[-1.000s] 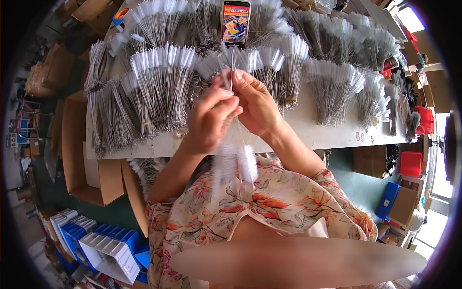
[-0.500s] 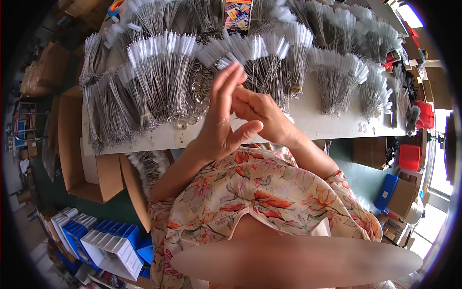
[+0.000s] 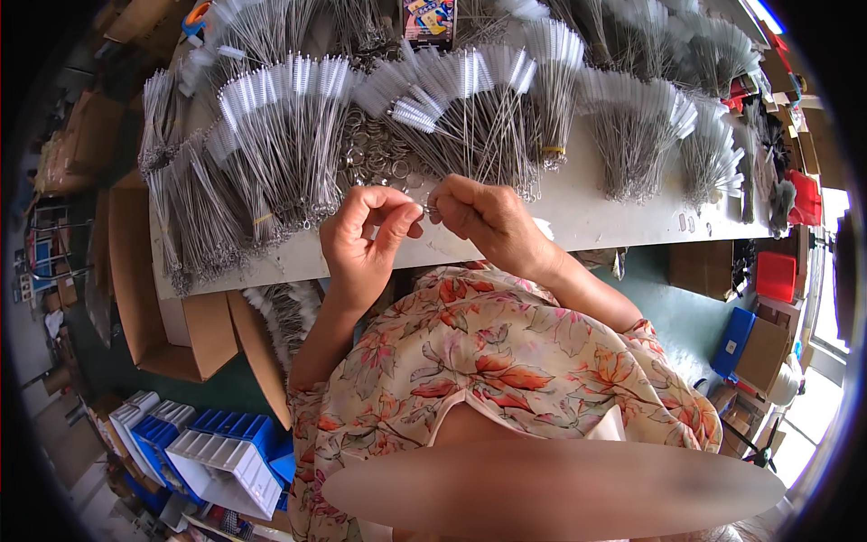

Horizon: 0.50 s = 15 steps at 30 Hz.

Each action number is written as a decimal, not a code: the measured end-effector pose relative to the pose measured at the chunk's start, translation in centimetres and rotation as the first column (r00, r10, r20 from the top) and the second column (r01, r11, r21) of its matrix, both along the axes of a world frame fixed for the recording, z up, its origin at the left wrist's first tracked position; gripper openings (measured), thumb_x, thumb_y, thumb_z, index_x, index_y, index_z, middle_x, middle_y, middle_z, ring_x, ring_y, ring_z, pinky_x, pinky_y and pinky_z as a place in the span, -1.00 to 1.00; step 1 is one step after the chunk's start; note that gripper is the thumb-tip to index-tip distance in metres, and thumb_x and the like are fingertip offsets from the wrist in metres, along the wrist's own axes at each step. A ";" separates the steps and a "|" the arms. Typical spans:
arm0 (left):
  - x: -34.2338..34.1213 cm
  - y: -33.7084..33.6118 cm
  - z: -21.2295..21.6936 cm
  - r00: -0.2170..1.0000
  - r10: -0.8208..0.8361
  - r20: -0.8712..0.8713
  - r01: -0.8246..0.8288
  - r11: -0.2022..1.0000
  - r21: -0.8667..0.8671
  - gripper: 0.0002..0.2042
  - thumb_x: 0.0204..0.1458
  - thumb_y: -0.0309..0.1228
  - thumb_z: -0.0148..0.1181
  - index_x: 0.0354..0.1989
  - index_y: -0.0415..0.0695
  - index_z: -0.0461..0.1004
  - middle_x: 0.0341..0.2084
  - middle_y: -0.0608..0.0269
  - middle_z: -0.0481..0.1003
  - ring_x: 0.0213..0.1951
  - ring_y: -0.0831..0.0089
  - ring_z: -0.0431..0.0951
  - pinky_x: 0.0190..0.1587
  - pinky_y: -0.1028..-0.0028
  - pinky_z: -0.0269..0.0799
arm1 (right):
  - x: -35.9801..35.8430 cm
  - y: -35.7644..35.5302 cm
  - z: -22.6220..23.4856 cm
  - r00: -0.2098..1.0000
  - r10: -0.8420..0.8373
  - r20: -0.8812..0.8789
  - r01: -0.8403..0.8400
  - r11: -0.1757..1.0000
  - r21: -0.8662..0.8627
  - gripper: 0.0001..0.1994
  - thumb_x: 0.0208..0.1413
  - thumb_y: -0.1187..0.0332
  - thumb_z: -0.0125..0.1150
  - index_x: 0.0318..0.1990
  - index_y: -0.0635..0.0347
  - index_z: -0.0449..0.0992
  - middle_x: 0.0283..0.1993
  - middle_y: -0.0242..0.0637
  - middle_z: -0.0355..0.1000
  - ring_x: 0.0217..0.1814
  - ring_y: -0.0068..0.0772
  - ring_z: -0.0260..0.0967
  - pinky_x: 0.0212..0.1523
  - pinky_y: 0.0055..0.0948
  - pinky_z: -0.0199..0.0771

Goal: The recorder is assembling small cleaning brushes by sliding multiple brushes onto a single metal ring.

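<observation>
Both hands have dropped from their raised, open pose of half a second ago and now meet low over the table's (image 3: 578,212) near edge. Left hand (image 3: 366,239) has thumb and forefinger curled toward each other, pinching close at the tips; whether anything sits between them is too small to tell. Right hand (image 3: 488,217) is closed in a loose fist, its fingertips nipped on a small metal piece, seemingly a ring (image 3: 426,208), held just above the near edge between the two hands.

Loose rings lie in a heap (image 3: 379,158) farther back toward the table's middle, ringed by fanned bundles of thin wire brushes (image 3: 280,135) with white bristle tips, spreading along the far edge and out to both corners.

Judging by looks, the ring is very light, stiff, smooth and easily dropped, so a fingertip pinch on its rim suits it best. A brush would be light too, with a springy twisted-wire stem that bends if forced and soft bristles that crush; the bare stem near the looped end looks like the place to hold.
</observation>
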<state>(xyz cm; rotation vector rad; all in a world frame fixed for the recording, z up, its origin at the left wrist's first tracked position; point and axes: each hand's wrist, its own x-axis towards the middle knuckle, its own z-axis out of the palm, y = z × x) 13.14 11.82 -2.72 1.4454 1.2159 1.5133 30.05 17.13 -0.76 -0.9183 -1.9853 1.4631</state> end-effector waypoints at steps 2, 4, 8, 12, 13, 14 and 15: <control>0.3 0.1 0.0 0.992 -0.046 0.114 0.043 0.999 0.028 -0.89 -0.05 -0.57 0.19 -0.41 -0.26 0.36 -0.54 0.27 0.49 -0.54 0.60 0.50 -0.51 0.63 0.40 | 0.4 0.2 -0.1 0.997 0.018 -0.069 -0.022 0.999 -0.050 -0.87 0.16 0.39 -0.08 -0.33 0.24 0.38 -0.54 -0.27 0.33 -0.54 -0.46 0.25 -0.48 -0.47 0.27; 0.5 0.1 -0.1 0.986 -0.089 0.142 0.077 0.993 0.089 -0.88 -0.06 -0.57 0.19 -0.40 -0.26 0.36 -0.54 0.26 0.49 -0.53 0.59 0.50 -0.50 0.62 0.41 | 1.4 0.7 -0.3 0.969 0.177 -0.170 -0.224 0.923 -0.314 -0.80 0.22 0.33 -0.10 -0.31 0.29 0.37 -0.48 -0.48 0.24 -0.48 -0.71 0.09 -0.46 -0.66 0.16; 0.5 0.7 -0.2 0.953 -0.280 -0.118 0.299 0.931 0.207 -0.89 -0.03 -0.59 0.14 -0.38 -0.30 0.31 -0.49 0.11 0.45 -0.52 0.52 0.48 -0.49 0.60 0.43 | 2.2 1.0 0.3 0.971 0.096 -0.220 -0.209 0.787 -0.581 -0.79 0.23 0.31 -0.12 -0.37 0.24 0.34 -0.53 -0.54 0.19 -0.50 -0.77 0.04 -0.50 -0.71 0.06; 1.6 0.5 -0.1 0.988 -0.147 0.052 0.140 0.983 0.119 -0.84 -0.06 -0.62 0.17 -0.36 -0.31 0.30 -0.50 0.16 0.45 -0.50 0.52 0.49 -0.47 0.58 0.45 | 2.3 1.0 0.3 0.982 0.102 -0.162 -0.165 0.880 -0.446 -0.77 0.23 0.28 -0.11 -0.40 0.22 0.32 -0.57 -0.58 0.15 -0.53 -0.77 0.01 -0.53 -0.71 0.04; 1.8 0.5 0.3 0.974 -0.139 0.177 0.129 0.989 0.068 -0.78 -0.11 -0.59 0.23 -0.32 -0.32 0.31 -0.51 0.21 0.45 -0.51 0.55 0.47 -0.46 0.58 0.44 | 2.4 1.0 0.2 0.982 0.120 -0.145 -0.170 0.896 -0.411 -0.78 0.21 0.29 -0.08 -0.40 0.23 0.35 -0.57 -0.55 0.18 -0.53 -0.74 0.05 -0.52 -0.68 0.09; 1.6 0.5 0.4 0.974 -0.139 0.177 0.129 0.989 0.065 -0.78 -0.11 -0.59 0.23 -0.32 -0.32 0.31 -0.51 0.21 0.45 -0.51 0.55 0.47 -0.46 0.58 0.44 | 2.5 1.0 0.2 0.982 0.137 -0.128 -0.176 0.910 -0.375 -0.79 0.18 0.31 -0.05 -0.39 0.25 0.38 -0.57 -0.52 0.21 -0.52 -0.72 0.08 -0.51 -0.64 0.13; 1.1 0.6 0.4 0.979 -0.190 0.078 0.188 0.982 0.035 -0.79 -0.13 -0.54 0.25 -0.34 -0.27 0.36 -0.52 0.27 0.46 -0.50 0.59 0.49 -0.45 0.61 0.43 | 2.7 1.0 0.2 0.982 0.137 -0.129 -0.176 0.909 -0.378 -0.79 0.18 0.31 -0.05 -0.39 0.25 0.38 -0.57 -0.52 0.21 -0.52 -0.72 0.08 -0.51 -0.64 0.13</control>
